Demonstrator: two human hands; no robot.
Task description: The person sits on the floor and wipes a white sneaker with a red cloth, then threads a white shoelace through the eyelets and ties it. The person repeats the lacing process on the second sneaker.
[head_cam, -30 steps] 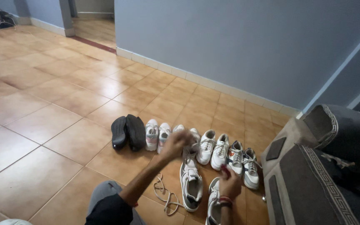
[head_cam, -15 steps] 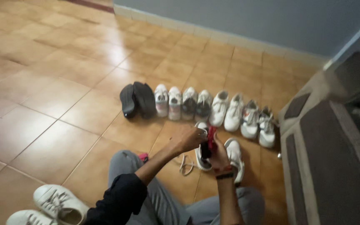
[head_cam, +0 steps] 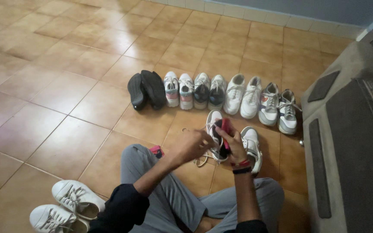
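**Hands meet over a red-and-black item above two white sneakers**

Both hands have drawn a little closer to the body since half a second ago, and the view has tipped further down, so that the row of shoes sits higher and the wall has nearly left the picture. One second ago the left hand was stretched out to that row; now it is back in front of the knees.

The right hand (head_cam: 235, 144) is clenched around a small red-and-black item (head_cam: 225, 137), held upright above the floor; what kind of thing it is cannot be told. The left hand (head_cam: 191, 146) is just beside it with fingers curled, seemingly pinching something thin near the item, though the pictures do not show whether it truly grips anything.

Directly under the hands lie two white sneakers (head_cam: 252, 146) on the tiled floor (head_cam: 65, 103), and a loose pale lace (head_cam: 200, 161) trails beside the nearer one. Beyond them a row of shoes (head_cam: 234, 96) stands side by side, with a pair of black shoes (head_cam: 145, 88) at its left end. Two more white sneakers (head_cam: 67, 205) rest near the person's left knee. A small red thing (head_cam: 156, 151) peeks out behind the grey trouser leg. A grey patterned sofa (head_cam: 355, 129) fills the right edge.
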